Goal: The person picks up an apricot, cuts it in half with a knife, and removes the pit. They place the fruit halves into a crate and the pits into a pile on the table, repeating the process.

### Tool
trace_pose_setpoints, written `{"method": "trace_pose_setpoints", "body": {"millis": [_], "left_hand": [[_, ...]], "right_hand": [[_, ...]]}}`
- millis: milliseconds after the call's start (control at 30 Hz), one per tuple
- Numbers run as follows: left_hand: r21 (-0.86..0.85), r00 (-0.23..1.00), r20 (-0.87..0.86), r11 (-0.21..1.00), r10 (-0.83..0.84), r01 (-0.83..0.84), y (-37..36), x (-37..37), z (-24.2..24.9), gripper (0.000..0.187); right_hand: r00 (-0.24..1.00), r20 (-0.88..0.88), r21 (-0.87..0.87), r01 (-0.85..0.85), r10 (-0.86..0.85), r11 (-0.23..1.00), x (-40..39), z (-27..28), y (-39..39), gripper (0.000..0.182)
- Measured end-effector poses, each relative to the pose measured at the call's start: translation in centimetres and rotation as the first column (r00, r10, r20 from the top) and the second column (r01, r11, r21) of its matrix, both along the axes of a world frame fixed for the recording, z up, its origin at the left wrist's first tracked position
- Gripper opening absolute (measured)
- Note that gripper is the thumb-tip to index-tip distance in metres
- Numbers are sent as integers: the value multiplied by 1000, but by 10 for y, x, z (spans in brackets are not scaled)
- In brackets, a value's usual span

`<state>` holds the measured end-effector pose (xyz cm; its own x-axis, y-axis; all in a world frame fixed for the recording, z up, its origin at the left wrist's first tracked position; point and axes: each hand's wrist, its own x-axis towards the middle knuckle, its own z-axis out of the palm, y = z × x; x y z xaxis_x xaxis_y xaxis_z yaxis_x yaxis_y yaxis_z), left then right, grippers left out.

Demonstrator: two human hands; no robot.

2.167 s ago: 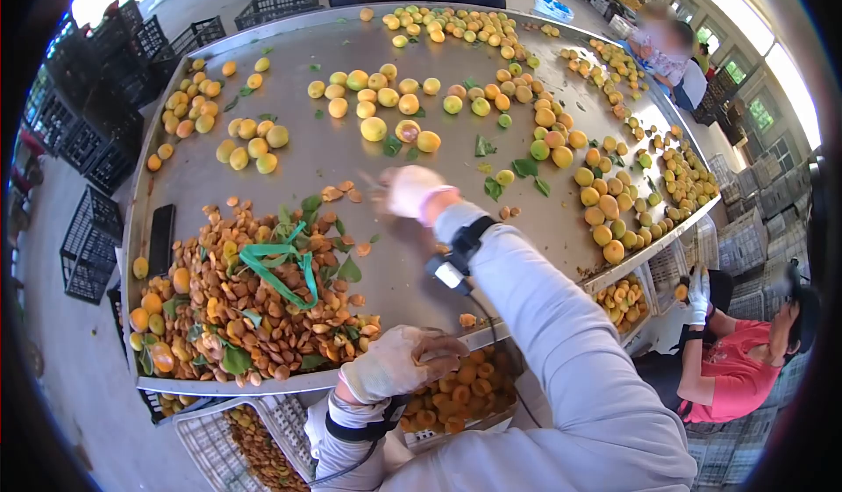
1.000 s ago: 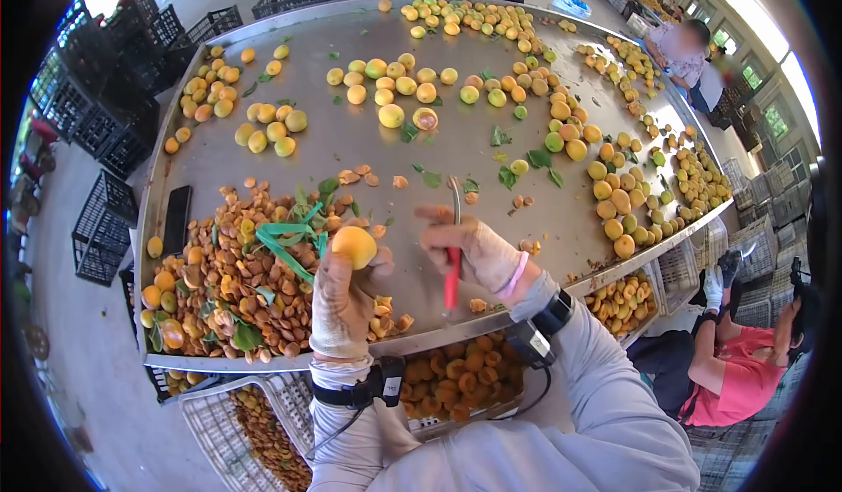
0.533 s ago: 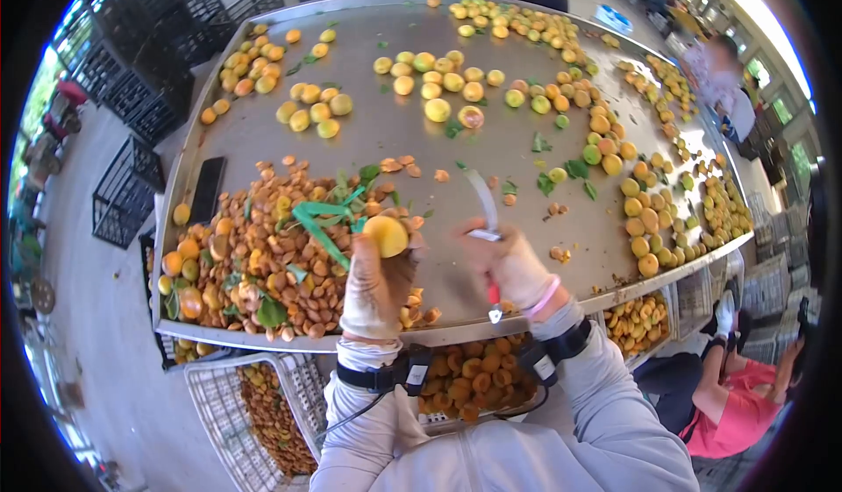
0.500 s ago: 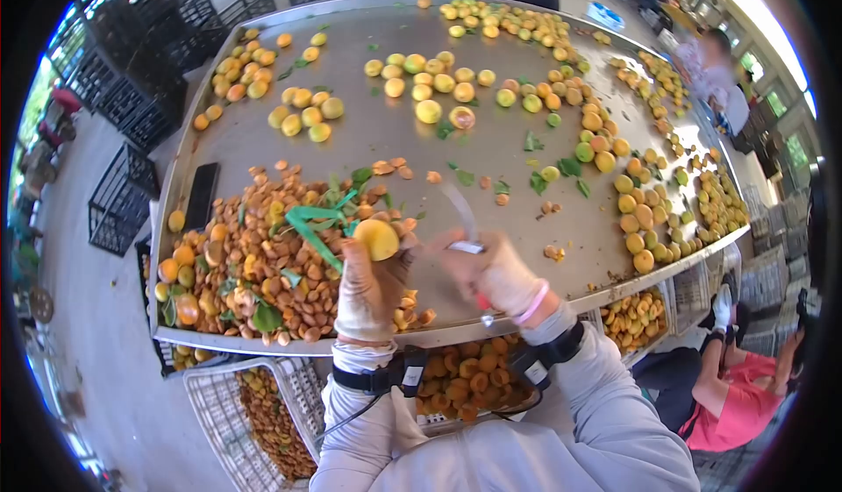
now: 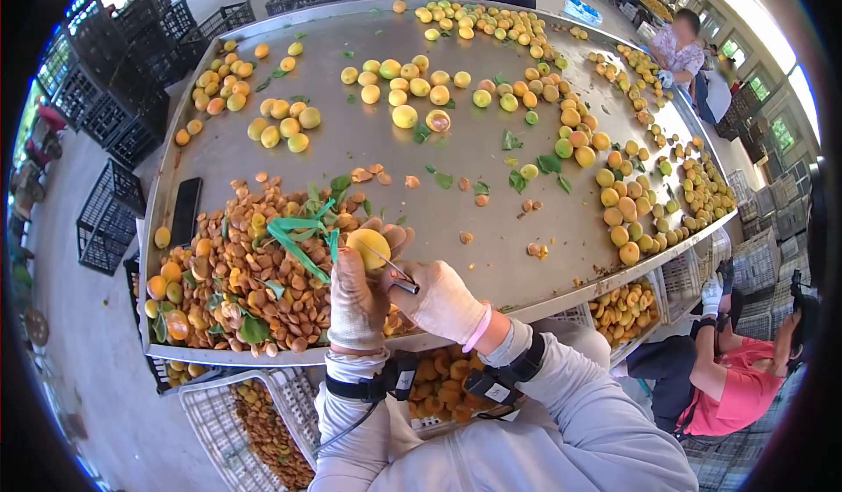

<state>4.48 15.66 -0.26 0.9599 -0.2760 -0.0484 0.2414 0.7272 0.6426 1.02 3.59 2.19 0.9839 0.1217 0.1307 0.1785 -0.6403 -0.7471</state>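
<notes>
In my gloved left hand (image 5: pixel 358 303), a yellow apricot (image 5: pixel 368 248) is held upright between thumb and fingers. My gloved right hand (image 5: pixel 441 301) grips a small knife (image 5: pixel 404 284), its thin blade lying against the apricot's face. Both hands are close together above the near edge of the metal table (image 5: pixel 307 169). Left of them spreads a heap of brown pits (image 5: pixel 272 308) with a green ribbon (image 5: pixel 303 239) on top. Scraps and leaves lie beyond my right hand.
Whole apricots (image 5: pixel 410 78) lie in groups over the table. A phone (image 5: pixel 186 211) rests at the left edge. Below the near edge are crates of halved apricots (image 5: pixel 621 313) and pits (image 5: pixel 263 431). Co-workers sit at the right (image 5: pixel 745 387) and far side.
My right hand has moved left with the knife, bringing the blade onto the apricot. The view has shifted slightly. My left hand still holds the apricot.
</notes>
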Motion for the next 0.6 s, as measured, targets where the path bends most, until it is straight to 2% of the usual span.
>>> {"method": "trace_pose_setpoints", "body": {"millis": [100, 200, 300, 433, 500, 533, 600], "left_hand": [[53, 995, -98, 998, 27, -22, 2, -1, 7, 61], [204, 1000, -26, 979, -15, 20, 6, -2, 20, 50], [330, 999, 49, 944, -23, 5, 4, -6, 28, 46], [427, 986, 162, 903, -26, -47, -6, -11, 26, 56], [590, 936, 346, 791, -66, -162, -7, -9, 23, 57], [652, 897, 430, 723, -103, -229, -7, -8, 22, 58], [377, 960, 279, 918, 11, -120, -13, -12, 29, 59]], "right_hand": [[994, -110, -41, 18, -22, 999, 3, 1, -2, 11], [969, -245, 29, 38, -29, 999, 2, 11, -6, 21], [966, -253, 110, -30, 57, 993, 3, 8, -15, 19], [987, -143, 127, -51, 70, 991, 6, -23, -21, 17], [993, -85, 126, -76, 87, 989, 7, -37, -25, 16], [993, -107, 116, -37, 49, 993, 4, -25, -24, 16], [989, -143, 86, 36, -23, 996, -1, 5, -24, 16]]}}
